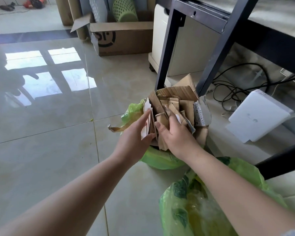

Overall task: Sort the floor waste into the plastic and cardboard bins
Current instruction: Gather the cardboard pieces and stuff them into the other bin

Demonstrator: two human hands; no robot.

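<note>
A bin lined with a green bag (160, 160) stands on the floor by the desk leg, stuffed with torn brown cardboard pieces (179, 103) that stick up above its rim. My left hand (134, 135) presses flat against the left side of the cardboard stack, fingers extended. My right hand (174, 133) grips the folded cardboard from the front, thumb on the near face. A second green bag (194, 201) holding plastic waste sits nearer me at the lower right, partly under my right forearm. A torn cardboard scrap (116, 128) pokes out at the bin's left.
A dark metal desk frame (167, 48) rises right behind the bin. Cables (237, 89) and a white device (257, 116) lie under the desk. An open cardboard box (126, 38) with a green basket (124, 9) stands farther back. Glossy tile floor stretches to the left.
</note>
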